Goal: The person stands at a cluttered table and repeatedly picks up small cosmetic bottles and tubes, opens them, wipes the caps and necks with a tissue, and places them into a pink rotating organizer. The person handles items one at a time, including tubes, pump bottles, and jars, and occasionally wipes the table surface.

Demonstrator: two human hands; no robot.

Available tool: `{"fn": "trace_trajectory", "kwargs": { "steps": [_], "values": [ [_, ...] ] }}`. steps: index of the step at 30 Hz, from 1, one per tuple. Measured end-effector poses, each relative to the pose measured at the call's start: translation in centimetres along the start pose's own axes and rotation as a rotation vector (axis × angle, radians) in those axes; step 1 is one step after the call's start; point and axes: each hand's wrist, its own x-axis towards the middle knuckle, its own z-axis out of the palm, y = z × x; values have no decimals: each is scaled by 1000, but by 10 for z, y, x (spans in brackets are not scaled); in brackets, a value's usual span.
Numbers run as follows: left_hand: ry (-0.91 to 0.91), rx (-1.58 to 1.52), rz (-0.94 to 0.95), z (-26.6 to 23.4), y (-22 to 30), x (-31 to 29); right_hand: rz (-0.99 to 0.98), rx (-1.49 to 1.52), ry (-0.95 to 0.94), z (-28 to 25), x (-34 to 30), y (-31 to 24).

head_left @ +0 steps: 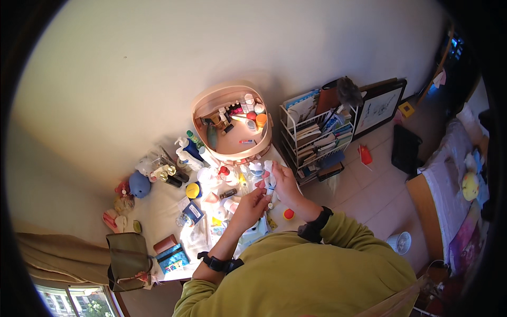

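Observation:
Both of my hands are together over the front right part of the cluttered table. A small white item with a narrow dark band (270, 182) is between them; it looks like a slim bottle or tube, but its kind is unclear. My right hand (285, 187) is closed round its side. Lower down, my left hand (252, 207) pinches near its bottom end. Around them stand a red-topped bottle (226, 173), a small dark bottle (228, 193) and a round red lid (288, 213). Bright sunlight washes out several items left of my hands.
Behind the table items, an open beige storage case (200, 143) holds cosmetics bottles. Pump bottles (188, 156), a yellow-lidded jar (193, 190) and an olive bag (128, 258) lie leftward. A white wire rack (298, 138) of books stands right; a bin (400, 242) is on the floor.

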Motion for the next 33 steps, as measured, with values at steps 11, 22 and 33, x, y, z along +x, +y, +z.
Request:
{"fn": "trace_trajectory", "kwargs": {
  "steps": [11, 22, 33],
  "values": [
    [25, -15, -29, -20, -5, -14, -263, -95, 51, -36, 15, -26],
    [62, -52, 27, -11, -9, -15, -262, -698, -239, -10, -5, -16],
    [0, -54, -70, -11, -5, -16, -828, -1256, -226, -28, -3, -25]
  ]
}}
